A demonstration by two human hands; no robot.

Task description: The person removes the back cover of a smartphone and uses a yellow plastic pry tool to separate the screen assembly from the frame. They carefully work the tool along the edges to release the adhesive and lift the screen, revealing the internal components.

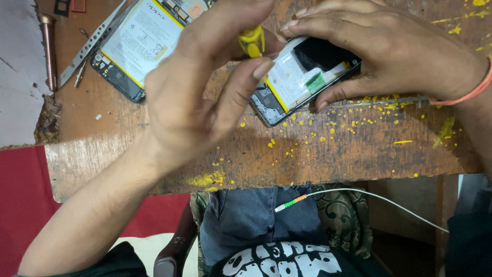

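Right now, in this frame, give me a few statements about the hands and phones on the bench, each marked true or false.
1. The left hand grips a yellow-handled tool. True.
2. The right hand rests on an opened phone. True.
3. The second opened phone lies under the right hand. False: it lies apart, at the upper left of the wooden bench.
4. The bench is spotless. False: yellow specks dot it.
5. A white cable hangs below the bench edge. True.
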